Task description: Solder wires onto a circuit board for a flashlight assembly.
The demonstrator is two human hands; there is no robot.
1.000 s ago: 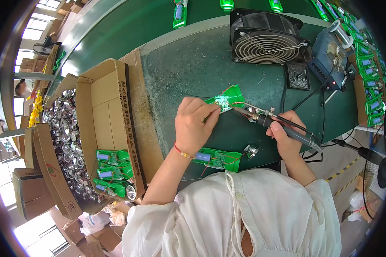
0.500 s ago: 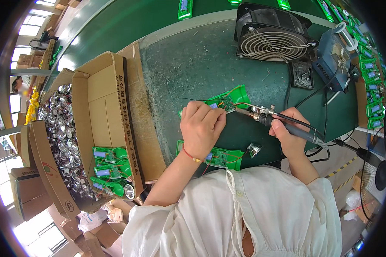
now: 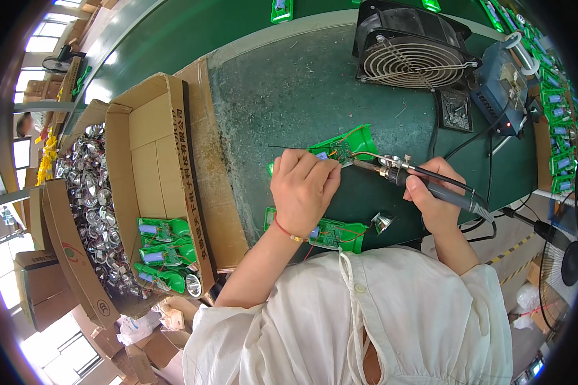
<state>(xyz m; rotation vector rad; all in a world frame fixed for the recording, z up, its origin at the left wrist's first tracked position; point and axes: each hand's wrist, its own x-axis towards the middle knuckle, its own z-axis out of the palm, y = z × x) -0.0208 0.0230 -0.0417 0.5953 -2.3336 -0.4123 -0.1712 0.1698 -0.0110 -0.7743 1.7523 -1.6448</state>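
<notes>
My right hand [image 3: 435,208] is wrapped round a soldering iron [image 3: 455,196] with a thin curved solder-feed tube [image 3: 382,156] clamped to it. The iron's tip points left at the small circuit board inside a green plastic housing [image 3: 364,136], which also carries a blue cell [image 3: 320,154]. Over the left part of this housing lies my left hand [image 3: 304,185], its fingers pinched by the board; what they hold is hidden. A thin dark wire sticks out beyond its knuckles. Below, partly behind my left wrist, lies a second green housing [image 3: 352,239], beside a loose silver reflector cup [image 3: 381,222].
On the left stands a cardboard box [image 3: 154,173] with several green housings [image 3: 164,256], beside a carton full of silver reflectors [image 3: 96,212]. A black fan [image 3: 412,58], a scrap tray [image 3: 455,110] and a blue soldering station [image 3: 498,106] occupy the back right. More green housings [image 3: 559,131] line the far right.
Both hands keep nearly the same pose, with the iron's tip still at the board. The view has shifted slightly.
</notes>
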